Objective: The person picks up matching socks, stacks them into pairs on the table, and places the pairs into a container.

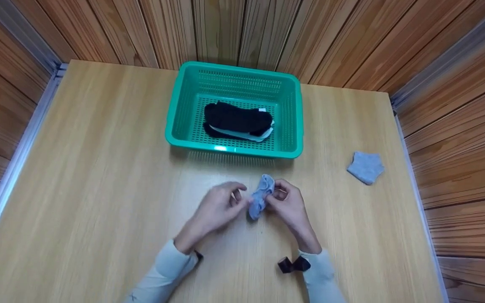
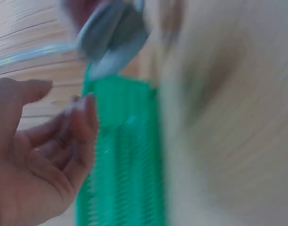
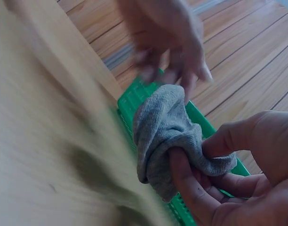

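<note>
My right hand (image 1: 286,204) pinches a bunched grey-blue sock (image 1: 262,196) between thumb and fingers above the table. In the right wrist view the knitted sock (image 3: 167,134) is crumpled, with its opening folded over and one fingertip pressed into it. Just left of it my left hand (image 1: 219,206) has its fingers loosely bent. The left wrist view shows a gap between this left hand's (image 2: 45,150) thumb and fingers, with nothing in it. A similar grey-blue sock (image 1: 366,167), folded small, lies on the table at the right.
A green plastic basket (image 1: 234,150) stands beyond the hands, near the back wall. Inside it lies a small stack of folded black (image 1: 238,118) and pale cloth pieces. Wood-panelled walls border the table (image 1: 99,189) at the back and both sides.
</note>
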### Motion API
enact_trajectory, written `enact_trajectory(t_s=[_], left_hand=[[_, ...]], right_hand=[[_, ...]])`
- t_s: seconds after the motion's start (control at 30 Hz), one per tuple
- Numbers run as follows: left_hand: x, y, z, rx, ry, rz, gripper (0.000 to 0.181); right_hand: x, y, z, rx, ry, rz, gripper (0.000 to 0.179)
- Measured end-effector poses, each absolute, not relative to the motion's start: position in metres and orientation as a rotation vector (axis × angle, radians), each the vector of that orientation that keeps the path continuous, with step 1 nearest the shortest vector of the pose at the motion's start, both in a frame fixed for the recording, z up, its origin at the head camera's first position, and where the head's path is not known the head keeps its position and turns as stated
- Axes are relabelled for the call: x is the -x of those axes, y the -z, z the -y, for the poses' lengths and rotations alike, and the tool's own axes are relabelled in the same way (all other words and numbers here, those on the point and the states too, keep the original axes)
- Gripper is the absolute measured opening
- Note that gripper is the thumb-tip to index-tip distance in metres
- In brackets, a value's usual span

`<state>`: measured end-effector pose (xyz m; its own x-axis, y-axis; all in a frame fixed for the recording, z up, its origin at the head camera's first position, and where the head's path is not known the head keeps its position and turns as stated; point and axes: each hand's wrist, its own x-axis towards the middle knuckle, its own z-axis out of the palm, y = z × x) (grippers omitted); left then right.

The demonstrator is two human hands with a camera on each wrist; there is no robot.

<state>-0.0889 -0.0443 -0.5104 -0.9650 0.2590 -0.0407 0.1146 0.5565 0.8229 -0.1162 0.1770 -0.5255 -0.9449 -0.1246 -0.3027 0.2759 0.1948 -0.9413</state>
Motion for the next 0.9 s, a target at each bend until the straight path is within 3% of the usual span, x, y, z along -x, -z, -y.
enact_trajectory(t_s=[0.1,0.37,0.67,0.9], left_hand=[[0.078,0.525,0.034,-0.282,-1.471,-2.490,0.043],[0.064,0.538,0.028,-0.185,-1.616,-2.380,0.033],[0.067,0.539,0.054,-0.131,-1.666,-2.284,0.016],[0.070,0.542,0.076,-0.070,-1.596,-2.369,0.018]], right_hand=[[0.114,0.526,-0.172,-0.103,1.817,-2.147,0.029],[0.110,0.527,-0.165,-0.032,1.810,-2.085,0.035],[0.111,0.527,-0.177,0.044,1.642,-2.236,0.039],[0.111,0.528,-0.191,0.046,1.396,-2.335,0.041]])
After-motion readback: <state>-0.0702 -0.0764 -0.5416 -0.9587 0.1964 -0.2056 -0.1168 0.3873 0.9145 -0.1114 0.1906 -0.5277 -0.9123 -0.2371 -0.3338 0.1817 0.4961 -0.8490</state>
